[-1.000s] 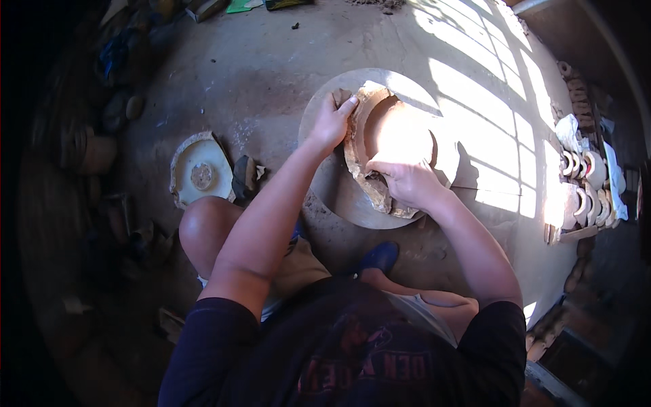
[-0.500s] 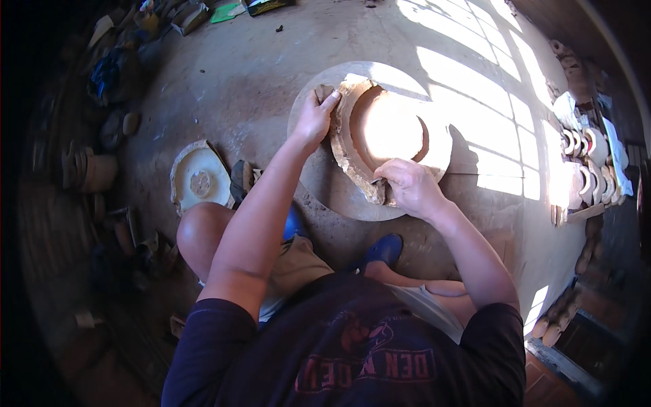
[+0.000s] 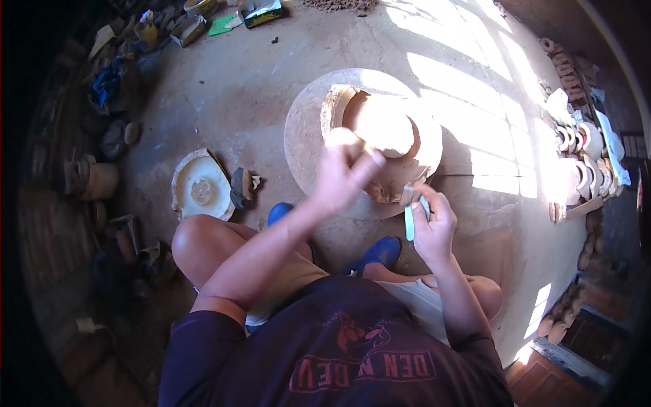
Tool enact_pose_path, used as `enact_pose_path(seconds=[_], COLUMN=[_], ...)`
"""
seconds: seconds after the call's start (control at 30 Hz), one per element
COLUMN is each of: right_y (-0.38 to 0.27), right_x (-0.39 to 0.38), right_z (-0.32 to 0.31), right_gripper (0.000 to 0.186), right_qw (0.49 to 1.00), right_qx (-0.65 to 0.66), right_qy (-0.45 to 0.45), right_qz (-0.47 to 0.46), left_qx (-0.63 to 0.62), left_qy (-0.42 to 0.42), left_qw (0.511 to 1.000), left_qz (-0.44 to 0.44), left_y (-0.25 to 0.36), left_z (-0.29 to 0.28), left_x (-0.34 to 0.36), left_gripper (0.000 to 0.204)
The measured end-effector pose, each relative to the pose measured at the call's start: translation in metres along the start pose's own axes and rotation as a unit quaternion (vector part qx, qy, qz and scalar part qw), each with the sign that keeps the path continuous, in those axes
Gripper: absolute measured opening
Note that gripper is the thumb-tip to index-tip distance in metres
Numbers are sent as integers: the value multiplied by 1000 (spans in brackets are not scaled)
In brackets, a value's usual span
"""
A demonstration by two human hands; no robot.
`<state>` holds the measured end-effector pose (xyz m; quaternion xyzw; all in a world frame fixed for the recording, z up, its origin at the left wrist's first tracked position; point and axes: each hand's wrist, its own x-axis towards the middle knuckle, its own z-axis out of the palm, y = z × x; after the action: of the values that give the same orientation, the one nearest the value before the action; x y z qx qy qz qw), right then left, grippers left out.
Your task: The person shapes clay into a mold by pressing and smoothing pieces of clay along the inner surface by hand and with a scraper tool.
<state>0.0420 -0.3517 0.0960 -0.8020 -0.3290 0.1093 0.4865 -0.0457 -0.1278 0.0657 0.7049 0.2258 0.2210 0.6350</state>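
A round plaster-like mould (image 3: 332, 112) with a rough, chipped rim lies on a round board (image 3: 303, 136) in front of me, and strong sunlight whitens its inside. My left hand (image 3: 342, 176) hovers over the mould's near left part, smeared by motion, so its fingers cannot be read. By the mould's near right edge, my right hand (image 3: 435, 220) is closed on a thin pale green strip-like tool (image 3: 409, 224). A brownish bit, apparently clay, shows at the tool's upper end beside the fingertips (image 3: 409, 195).
A pale round mould (image 3: 183, 186) with a central knob lies on the floor to the left, a dark lump (image 3: 242, 188) beside it. Curved clay pieces (image 3: 586, 180) stand stacked at the right. Boxes (image 3: 259, 13) and clutter line the far left.
My left hand has left the mould's far left rim and come nearer. The right hand has drawn back from the mould toward me, and the green tool now shows in it.
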Motion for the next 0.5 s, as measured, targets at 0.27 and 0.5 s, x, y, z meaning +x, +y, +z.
enact_pose_path(seconds=[0.27, 0.5], right_y=[2, 24], right_x=[12, 61], right_z=[-3, -50], right_gripper=[35, 22], right_qw=[976, 878], right_qx=[183, -437], right_qy=[-13, -10], right_qz=[113, -195], left_qx=[-210, -180], left_qy=[-22, 265], left_qw=[964, 942], left_qz=[-162, -100], left_y=[1, -69], left_z=[13, -7], left_x=[-42, -3], left_gripper=[35, 37])
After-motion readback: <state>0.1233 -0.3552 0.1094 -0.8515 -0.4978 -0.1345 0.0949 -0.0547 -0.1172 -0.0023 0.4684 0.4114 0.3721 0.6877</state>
